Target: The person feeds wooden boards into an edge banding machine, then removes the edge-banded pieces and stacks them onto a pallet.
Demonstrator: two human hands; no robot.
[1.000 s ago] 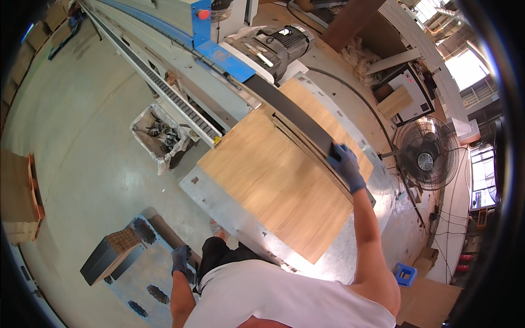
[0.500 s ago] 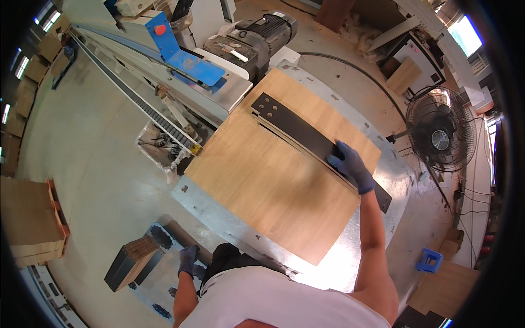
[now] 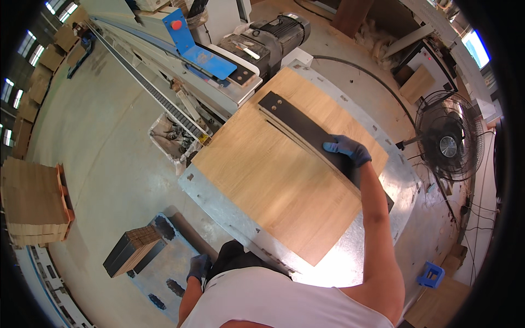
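Note:
A wood-grain board [image 3: 262, 180] lies across the metal-topped table in front of me. On it rests a small stack of long dark board strips [image 3: 298, 121], set diagonally, with round holes at the far end of the top one. My right hand [image 3: 350, 150], in a blue-grey glove, grips the stack past its middle, thumb toward the left and fingers over the top strip. My left hand [image 3: 199, 266], gloved too, hangs low beside my leg and touches no board; its fingers are too unclear to read. Another dark strip with holes [image 3: 240, 75] shows at the machine's end.
The long machine [image 3: 249, 90] with a blue guard and red button adjoins the table's far left. A motor [image 3: 287, 33] stands behind, a fan [image 3: 448, 145] at right. Stacked dark pieces [image 3: 134, 251] sit on a low blue-grey platform [image 3: 158, 273]; cardboard [image 3: 33, 197] lies left.
A dark strip with holes has come out at the machine's end beside the blue guard. My right hand has shifted slightly on the stack. The whole view has moved a little.

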